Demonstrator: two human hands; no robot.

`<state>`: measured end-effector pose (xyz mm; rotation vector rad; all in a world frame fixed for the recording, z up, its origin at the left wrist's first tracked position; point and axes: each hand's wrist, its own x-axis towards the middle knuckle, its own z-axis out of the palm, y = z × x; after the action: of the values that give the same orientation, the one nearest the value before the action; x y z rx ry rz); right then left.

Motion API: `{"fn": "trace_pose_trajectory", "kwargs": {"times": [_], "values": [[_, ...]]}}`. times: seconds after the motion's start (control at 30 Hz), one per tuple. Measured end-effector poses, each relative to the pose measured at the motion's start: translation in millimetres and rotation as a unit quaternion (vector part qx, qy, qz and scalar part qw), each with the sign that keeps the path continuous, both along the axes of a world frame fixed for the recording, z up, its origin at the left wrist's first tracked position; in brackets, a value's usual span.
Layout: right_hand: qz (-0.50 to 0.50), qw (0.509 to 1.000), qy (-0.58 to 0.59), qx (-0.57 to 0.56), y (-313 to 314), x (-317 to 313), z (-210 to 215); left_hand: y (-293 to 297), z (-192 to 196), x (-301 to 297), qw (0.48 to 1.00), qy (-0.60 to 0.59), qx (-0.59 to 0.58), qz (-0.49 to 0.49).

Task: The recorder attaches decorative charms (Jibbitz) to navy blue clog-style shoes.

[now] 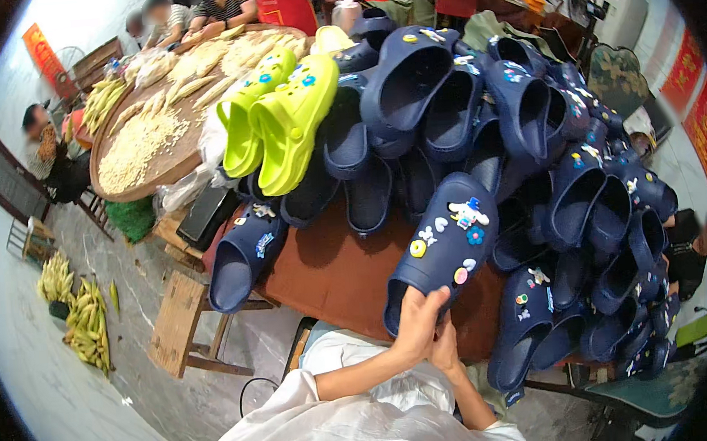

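Observation:
A navy blue clog (446, 229) with colourful charms on its upper is held just above the brown table (332, 263), its toe pointing away from me. My left hand (414, 324) grips it at the open heel end, thumb over the edge and some fingers inside. My right hand (444, 347) is closed at the near right side of that clog, its fingers partly hidden. A single navy clog (247, 252) lies at the table's left edge. To the right, another charmed clog (525, 323) lies at the near edge of the pile.
Piled navy clogs (409, 77) cover the table's back and right. Lime green clogs (297, 118) sit on the pile's left. Beyond is a large round tray (120, 167) with corn kernels. A wooden stool (172, 323) and corn cobs (88, 321) are on the left. People sit at the back.

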<state>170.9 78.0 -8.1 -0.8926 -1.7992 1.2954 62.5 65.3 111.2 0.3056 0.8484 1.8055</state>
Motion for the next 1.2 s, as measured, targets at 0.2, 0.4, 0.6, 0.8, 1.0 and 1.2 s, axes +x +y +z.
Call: {"fn": "trace_pose_trajectory", "kwargs": {"times": [0.2,0.4,0.6,0.8,1.0,1.2], "values": [[0.092,0.979,-0.175,0.037,17.0,0.9,11.7,-10.5,0.0,1.9,0.980,0.167,0.092,0.064],[0.112,0.986,-0.054,0.115,36.2,-36.3,66.6,-16.0,16.3,-17.4,0.969,0.191,0.121,0.100],[0.171,0.984,0.042,-0.011,39.7,-48.1,79.7,-27.5,26.8,-44.6,0.897,0.435,0.055,0.061],[0.171,0.968,0.120,-0.136,61.6,-63.3,114.1,-41.6,41.7,-60.3,0.768,0.588,0.123,0.220],[0.187,0.972,0.125,-0.075,77.5,-92.0,166.5,-40.9,41.9,-89.4,0.739,0.571,-0.016,0.358],[0.236,0.959,0.159,-0.017,89.1,-133.8,183.6,-29.6,48.6,-132.1,0.956,0.270,0.066,0.091]]}}
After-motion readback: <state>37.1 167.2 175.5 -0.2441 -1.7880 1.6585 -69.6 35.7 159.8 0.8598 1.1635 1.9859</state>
